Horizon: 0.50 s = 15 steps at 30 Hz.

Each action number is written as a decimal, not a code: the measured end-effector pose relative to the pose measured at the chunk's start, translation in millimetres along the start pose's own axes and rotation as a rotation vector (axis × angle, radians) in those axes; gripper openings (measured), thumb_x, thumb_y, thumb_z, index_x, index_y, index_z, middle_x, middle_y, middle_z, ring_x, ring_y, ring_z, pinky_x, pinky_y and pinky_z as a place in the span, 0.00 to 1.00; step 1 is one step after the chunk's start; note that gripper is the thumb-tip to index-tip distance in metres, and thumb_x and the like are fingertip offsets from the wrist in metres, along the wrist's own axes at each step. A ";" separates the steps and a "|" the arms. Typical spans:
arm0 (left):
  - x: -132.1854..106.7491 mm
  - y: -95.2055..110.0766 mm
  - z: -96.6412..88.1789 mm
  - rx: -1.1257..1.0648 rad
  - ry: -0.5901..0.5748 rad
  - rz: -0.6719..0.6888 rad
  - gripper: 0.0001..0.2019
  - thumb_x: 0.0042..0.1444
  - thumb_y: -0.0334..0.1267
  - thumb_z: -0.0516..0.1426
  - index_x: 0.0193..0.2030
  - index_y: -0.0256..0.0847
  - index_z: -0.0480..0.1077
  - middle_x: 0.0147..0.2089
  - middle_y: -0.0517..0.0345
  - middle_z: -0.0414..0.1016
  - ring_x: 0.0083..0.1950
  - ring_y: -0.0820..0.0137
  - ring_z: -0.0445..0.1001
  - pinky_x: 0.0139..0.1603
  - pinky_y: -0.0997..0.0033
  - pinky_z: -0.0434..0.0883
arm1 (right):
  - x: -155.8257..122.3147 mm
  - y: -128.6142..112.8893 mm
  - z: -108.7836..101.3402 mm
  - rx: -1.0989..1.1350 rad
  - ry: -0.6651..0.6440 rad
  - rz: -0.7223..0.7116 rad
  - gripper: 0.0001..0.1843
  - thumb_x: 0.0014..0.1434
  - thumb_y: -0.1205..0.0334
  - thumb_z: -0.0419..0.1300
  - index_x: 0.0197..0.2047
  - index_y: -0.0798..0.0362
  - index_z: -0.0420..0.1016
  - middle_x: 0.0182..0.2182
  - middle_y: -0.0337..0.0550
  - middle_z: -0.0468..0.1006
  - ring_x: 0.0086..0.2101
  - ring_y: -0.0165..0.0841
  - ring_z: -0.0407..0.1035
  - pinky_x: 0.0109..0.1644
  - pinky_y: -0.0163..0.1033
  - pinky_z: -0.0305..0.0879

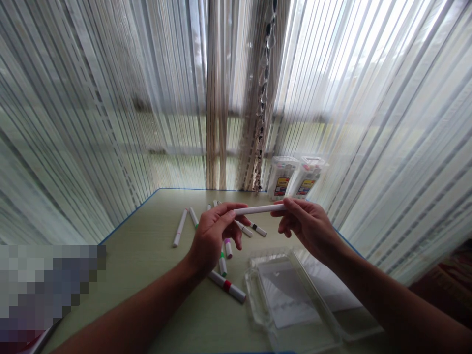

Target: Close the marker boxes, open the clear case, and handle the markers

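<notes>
A white marker (260, 210) is held nearly level above the table, one end in each hand. My left hand (216, 231) pinches its left end between thumb and fingers. The right end is gripped by the fingertips of my right hand (304, 221). Below my left hand lie several loose white markers, among them a red-banded marker (227, 286), a green-banded marker (222, 264) and a black-banded marker (258, 229). Another marker (179, 227) rests farther left. The left hand hides parts of some of them.
An opened clear plastic case (324, 314) with white paper inside lies at the front right. Two clear marker boxes (282, 177) with labels stand at the back of the green table (121, 290). String curtains (177, 98) hang behind it. A pixelated patch covers the lower left.
</notes>
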<state>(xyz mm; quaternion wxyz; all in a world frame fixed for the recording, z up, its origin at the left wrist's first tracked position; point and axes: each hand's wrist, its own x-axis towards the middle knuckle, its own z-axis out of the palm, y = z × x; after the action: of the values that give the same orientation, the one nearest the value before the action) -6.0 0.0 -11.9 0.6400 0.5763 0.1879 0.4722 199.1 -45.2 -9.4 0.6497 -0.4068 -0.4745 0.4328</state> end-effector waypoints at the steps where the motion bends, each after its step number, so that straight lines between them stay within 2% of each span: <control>1: -0.3 -0.2 -0.1 0.014 0.004 0.004 0.15 0.58 0.38 0.53 0.47 0.30 0.71 0.32 0.51 0.76 0.19 0.75 0.68 0.19 0.72 0.69 | 0.1 0.0 -0.1 0.003 0.002 0.001 0.15 0.56 0.52 0.65 0.35 0.57 0.79 0.29 0.49 0.82 0.19 0.29 0.72 0.17 0.30 0.62; 12: 1.5 -5.7 -0.9 0.202 0.036 0.065 0.16 0.59 0.42 0.55 0.48 0.31 0.70 0.33 0.54 0.75 0.18 0.78 0.67 0.18 0.75 0.68 | -0.5 -2.3 0.5 0.017 -0.011 0.020 0.16 0.55 0.52 0.65 0.37 0.57 0.80 0.28 0.48 0.82 0.20 0.30 0.74 0.18 0.30 0.63; 15: 1.4 -5.2 -0.6 0.226 0.039 0.067 0.16 0.59 0.42 0.56 0.47 0.31 0.71 0.33 0.54 0.75 0.18 0.78 0.67 0.18 0.76 0.68 | -2.2 -3.2 1.7 0.007 -0.024 0.006 0.14 0.54 0.55 0.67 0.38 0.57 0.80 0.28 0.47 0.82 0.20 0.30 0.74 0.19 0.31 0.64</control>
<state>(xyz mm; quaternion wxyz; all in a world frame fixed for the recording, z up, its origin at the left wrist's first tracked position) -3.8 2.1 -16.4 0.5512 0.6414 0.2329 0.4801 197.6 -48.0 -6.6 0.6439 -0.4009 -0.4795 0.4414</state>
